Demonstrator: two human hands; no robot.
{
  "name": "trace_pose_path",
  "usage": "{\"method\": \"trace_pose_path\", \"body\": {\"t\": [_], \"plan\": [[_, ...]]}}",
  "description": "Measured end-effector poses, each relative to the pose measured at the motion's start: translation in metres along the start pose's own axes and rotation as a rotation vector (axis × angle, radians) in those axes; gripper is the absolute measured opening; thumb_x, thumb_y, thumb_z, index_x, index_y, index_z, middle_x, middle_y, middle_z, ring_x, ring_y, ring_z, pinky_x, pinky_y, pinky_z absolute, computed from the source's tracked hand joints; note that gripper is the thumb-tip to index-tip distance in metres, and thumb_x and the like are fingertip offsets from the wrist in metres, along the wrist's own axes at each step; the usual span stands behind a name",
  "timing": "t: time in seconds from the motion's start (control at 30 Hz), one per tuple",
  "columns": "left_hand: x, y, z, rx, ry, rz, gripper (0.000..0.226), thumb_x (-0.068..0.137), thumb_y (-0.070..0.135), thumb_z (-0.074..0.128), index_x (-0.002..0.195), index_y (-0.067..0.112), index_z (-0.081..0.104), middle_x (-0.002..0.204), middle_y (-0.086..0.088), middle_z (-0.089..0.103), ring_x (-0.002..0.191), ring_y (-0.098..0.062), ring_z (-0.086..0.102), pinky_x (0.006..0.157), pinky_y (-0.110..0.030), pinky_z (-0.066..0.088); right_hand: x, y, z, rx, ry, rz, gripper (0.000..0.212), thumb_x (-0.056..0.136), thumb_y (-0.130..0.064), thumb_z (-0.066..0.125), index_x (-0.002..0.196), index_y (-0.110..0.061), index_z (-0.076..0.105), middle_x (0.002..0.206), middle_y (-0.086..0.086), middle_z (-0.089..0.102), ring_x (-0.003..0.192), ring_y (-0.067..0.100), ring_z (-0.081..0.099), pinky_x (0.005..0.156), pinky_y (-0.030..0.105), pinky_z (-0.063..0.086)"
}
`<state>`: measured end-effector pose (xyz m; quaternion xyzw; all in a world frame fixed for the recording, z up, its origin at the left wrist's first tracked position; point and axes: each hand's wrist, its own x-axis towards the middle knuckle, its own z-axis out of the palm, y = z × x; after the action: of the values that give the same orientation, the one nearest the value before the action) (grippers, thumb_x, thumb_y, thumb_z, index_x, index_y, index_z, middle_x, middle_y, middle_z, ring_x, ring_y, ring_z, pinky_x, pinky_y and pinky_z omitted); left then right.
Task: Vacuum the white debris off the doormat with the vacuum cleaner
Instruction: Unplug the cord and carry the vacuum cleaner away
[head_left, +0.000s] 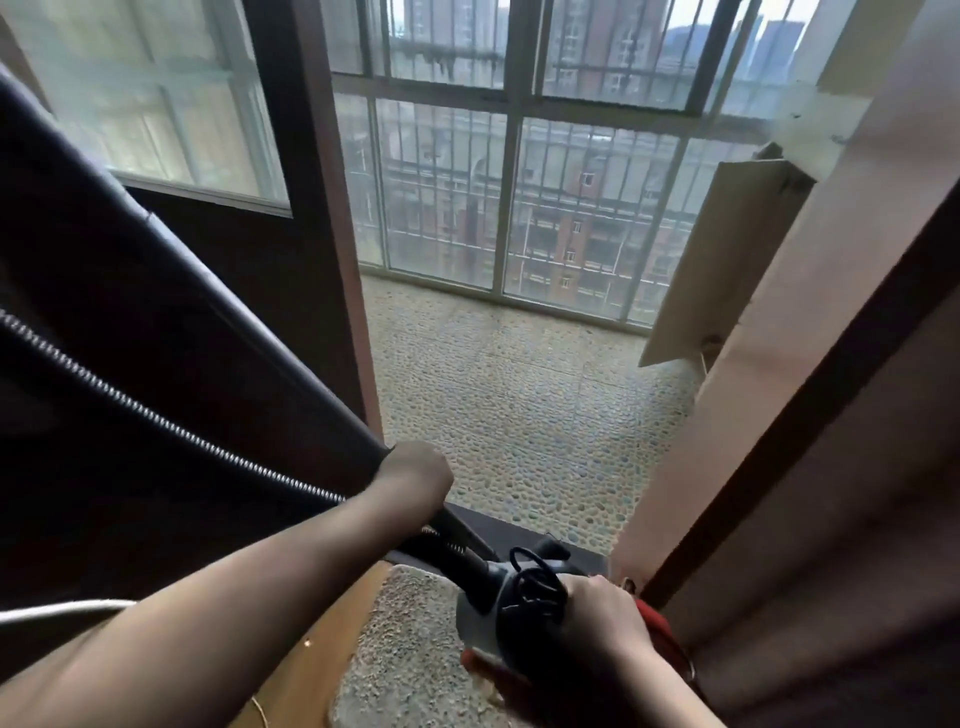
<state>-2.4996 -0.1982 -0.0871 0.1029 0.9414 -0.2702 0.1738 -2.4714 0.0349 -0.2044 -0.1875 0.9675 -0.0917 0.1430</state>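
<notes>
Vacuum cleaner (524, 597) held over doormat (410, 649).
Body gripped by right hand (597, 623), hose apparently by left hand (415, 467); mat lies directly below, nearer right.

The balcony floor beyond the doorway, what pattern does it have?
The balcony floor has a small pebble pattern, beige and grey, seen in the head view.

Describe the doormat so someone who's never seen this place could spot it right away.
Start at the open doorway to the balcony with the barred window. Just inside the threshold, below the vacuum cleaner gripped by the right hand, lies the doormat. It is pale and nubbly, unlike the smooth wooden floor beside it.
</notes>
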Motion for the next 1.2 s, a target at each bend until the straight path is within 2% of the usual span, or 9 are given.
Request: {"method": "trace_pose_path", "body": {"t": [0.17, 0.27, 0.33, 0.4, 0.57, 0.73, 0.9, 1.03, 1.2], "plan": [[-0.031, -0.059, 0.042, -0.017, -0.076, -0.125, 0.027, 0.096, 0.004, 0.049, 0.115, 0.009, 0.067, 0.121, -0.008, 0.066, 0.109, -0.029, 0.063, 0.072, -0.033, 0.044, 0.032, -0.069, -0.005, 0.011, -0.036, -0.129, 0.051, 0.080, -0.073, 0.046, 0.115, -0.039, 0.062, 0.108, -0.010, 0.072, 0.103, 0.016, 0.066, 0.077, 0.029, 0.045], [-0.052, -0.098, 0.073, -0.049, -0.114, -0.192, 0.027, 0.095, 0.005, 0.051, 0.116, 0.010, 0.067, 0.121, -0.007, 0.066, 0.109, -0.028, 0.065, 0.079, -0.033, 0.050, 0.054, -0.119, -0.010, 0.030, -0.053, -0.244, 0.047, 0.081, -0.068, 0.052, 0.116, -0.041, 0.065, 0.120, -0.027, 0.064, 0.106, 0.006, 0.064, 0.072, 0.019, 0.036], [-0.066, -0.125, 0.098, -0.061, -0.148, -0.232, 0.028, 0.095, 0.005, 0.050, 0.116, 0.010, 0.068, 0.121, -0.006, 0.067, 0.109, -0.028, 0.065, 0.081, -0.035, 0.051, 0.069, -0.157, -0.009, 0.038, -0.044, -0.320, 0.058, 0.075, -0.074, 0.045, 0.118, -0.041, 0.065, 0.129, -0.036, 0.054, 0.108, 0.002, 0.061, 0.070, 0.014, 0.032], [-0.082, -0.152, 0.127, -0.094, -0.175, -0.272, 0.029, 0.095, 0.006, 0.049, 0.116, 0.011, 0.068, 0.121, -0.006, 0.067, 0.109, -0.028, 0.066, 0.084, -0.036, 0.052, 0.084, -0.198, -0.001, 0.044, -0.041, -0.393, 0.074, 0.065, -0.080, 0.033, 0.116, -0.039, 0.067, 0.131, -0.037, 0.052, 0.103, 0.003, 0.063, 0.071, 0.016, 0.039], [-0.125, -0.220, 0.196, -0.136, -0.235, -0.396, 0.030, 0.094, 0.004, 0.049, 0.117, 0.011, 0.067, 0.120, -0.006, 0.068, 0.108, -0.028, 0.066, 0.087, -0.038, 0.054, 0.119, -0.299, 0.024, -0.015, -0.090, -0.468, 0.066, 0.070, -0.086, 0.045, 0.113, -0.040, 0.066, 0.122, -0.031, 0.059, 0.086, 0.004, 0.066, 0.069, 0.024, 0.052], [-0.173, -0.280, 0.257, -0.167, -0.285, -0.507, 0.030, 0.092, 0.003, 0.050, 0.112, 0.013, 0.069, 0.115, -0.006, 0.070, 0.105, -0.026, 0.068, 0.083, -0.036, 0.053, 0.137, -0.398, 0.031, -0.053, -0.116, -0.564, 0.061, 0.074, -0.073, 0.042, 0.114, -0.034, 0.066, 0.110, -0.014, 0.069, 0.078, 0.006, 0.062, 0.066, 0.022, 0.045], [-0.210, -0.332, 0.295, -0.205, -0.335, -0.594, 0.030, 0.093, 0.002, 0.049, 0.114, 0.012, 0.067, 0.119, -0.005, 0.067, 0.109, -0.026, 0.066, 0.082, -0.033, 0.050, 0.165, -0.469, 0.041, -0.152, -0.146, -0.635, 0.038, 0.083, -0.057, 0.052, 0.113, -0.036, 0.061, 0.104, -0.007, 0.072, 0.093, 0.016, 0.069, 0.074, 0.029, 0.050], [-0.223, -0.369, 0.323, -0.300, -0.433, -0.656, 0.030, 0.089, 0.004, 0.058, 0.116, 0.013, 0.067, 0.120, -0.005, 0.068, 0.108, -0.026, 0.066, 0.071, -0.032, 0.044, 0.196, -0.520, 0.045, -0.199, -0.211, -0.672, 0.039, 0.079, -0.056, 0.051, 0.107, -0.030, 0.062, 0.100, -0.002, 0.072, 0.095, 0.020, 0.068, 0.078, 0.032, 0.051], [-0.239, -0.408, 0.359, -0.384, -0.427, -0.799, 0.024, 0.089, 0.007, 0.059, 0.110, 0.013, 0.067, 0.112, -0.005, 0.069, 0.104, -0.029, 0.067, 0.079, -0.036, 0.051, 0.239, -0.584, 0.062, -0.206, -0.240, -0.761, 0.036, 0.082, -0.054, 0.054, 0.106, -0.028, 0.063, 0.103, -0.001, 0.072, 0.098, 0.021, 0.068, 0.080, 0.030, 0.049]]}}
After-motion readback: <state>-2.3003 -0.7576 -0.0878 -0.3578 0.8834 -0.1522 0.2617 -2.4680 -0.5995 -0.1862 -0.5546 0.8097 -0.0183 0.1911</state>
